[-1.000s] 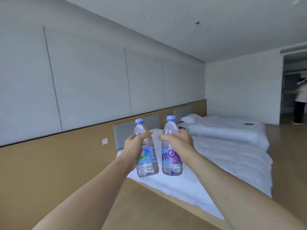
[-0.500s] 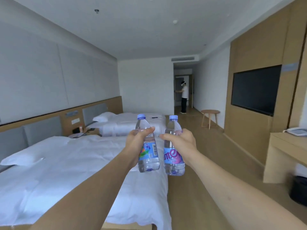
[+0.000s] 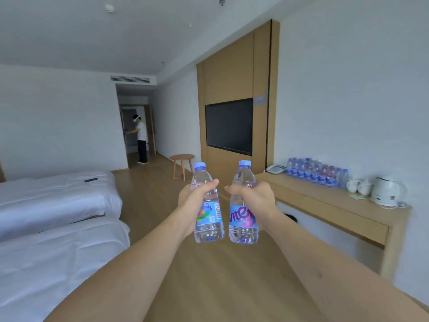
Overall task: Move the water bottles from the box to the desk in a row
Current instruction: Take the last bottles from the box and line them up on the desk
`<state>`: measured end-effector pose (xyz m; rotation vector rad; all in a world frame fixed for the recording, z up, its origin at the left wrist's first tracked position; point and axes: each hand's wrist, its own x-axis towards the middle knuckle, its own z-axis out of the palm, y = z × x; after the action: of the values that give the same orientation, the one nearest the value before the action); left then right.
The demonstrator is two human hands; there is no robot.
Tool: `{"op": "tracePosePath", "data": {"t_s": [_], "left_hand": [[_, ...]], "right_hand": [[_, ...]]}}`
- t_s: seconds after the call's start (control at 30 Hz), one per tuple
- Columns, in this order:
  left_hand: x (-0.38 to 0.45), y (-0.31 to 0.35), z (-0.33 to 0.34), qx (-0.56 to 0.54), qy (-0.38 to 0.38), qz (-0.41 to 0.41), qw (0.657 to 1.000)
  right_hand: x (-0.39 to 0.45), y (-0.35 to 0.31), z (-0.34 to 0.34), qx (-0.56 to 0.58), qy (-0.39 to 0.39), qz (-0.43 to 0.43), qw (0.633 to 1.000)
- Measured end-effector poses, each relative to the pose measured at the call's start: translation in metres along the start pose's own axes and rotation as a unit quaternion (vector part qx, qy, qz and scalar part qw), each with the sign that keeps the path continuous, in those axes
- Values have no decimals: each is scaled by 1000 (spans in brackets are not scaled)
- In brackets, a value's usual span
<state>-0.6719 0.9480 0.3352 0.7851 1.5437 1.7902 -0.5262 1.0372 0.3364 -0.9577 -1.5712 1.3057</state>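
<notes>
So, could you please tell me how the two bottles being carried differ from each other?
The left bottle shows a barcode and a multicoloured picture on a light blue label; the right bottle shows large pink lettering. The left bottle leans slightly left at the top, while the right bottle leans slightly right. The left hand grips one, the right hand the other. Both are clear, blue-capped and held in the air, short of the desk.
</notes>
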Motion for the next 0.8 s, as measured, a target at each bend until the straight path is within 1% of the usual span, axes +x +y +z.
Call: {"op": "tracePosePath", "data": {"t_s": [0.2,0.4,0.63,0.8], "left_hand": [[103,-4,27,2,-98,-29,995],[177,-23,79,-8,-187,-53,981],[277,-60,173,5,-246,-58,968],[363,-78,264,13,-256,-56,965]], "right_hand": [[69,7,5,-3,114,26,993],[130,27,-18,-25,197,61,978],[236,72,-70,-28,251,61,966],[340,94,-132,-21,277,58,959]]}}
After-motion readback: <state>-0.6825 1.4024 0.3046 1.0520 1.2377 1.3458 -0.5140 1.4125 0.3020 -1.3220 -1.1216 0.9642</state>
